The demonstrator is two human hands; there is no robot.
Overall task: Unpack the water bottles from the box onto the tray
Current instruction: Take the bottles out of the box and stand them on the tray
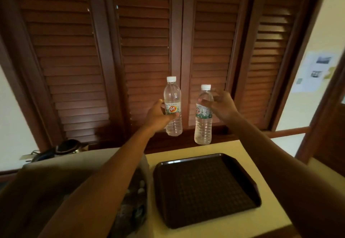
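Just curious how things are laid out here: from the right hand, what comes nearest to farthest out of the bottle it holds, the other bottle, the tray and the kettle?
1. Right bottle: in the right hand's grip.
2. Left bottle: just to its left, held by the left hand.
3. Tray: below, on the table.
4. Kettle: far left, behind the box.

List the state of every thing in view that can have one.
left bottle: capped, upright, held in the air
right bottle: capped, upright, held in the air
left hand: grips left bottle
right hand: holds right bottle
tray: bare, on table
box: open
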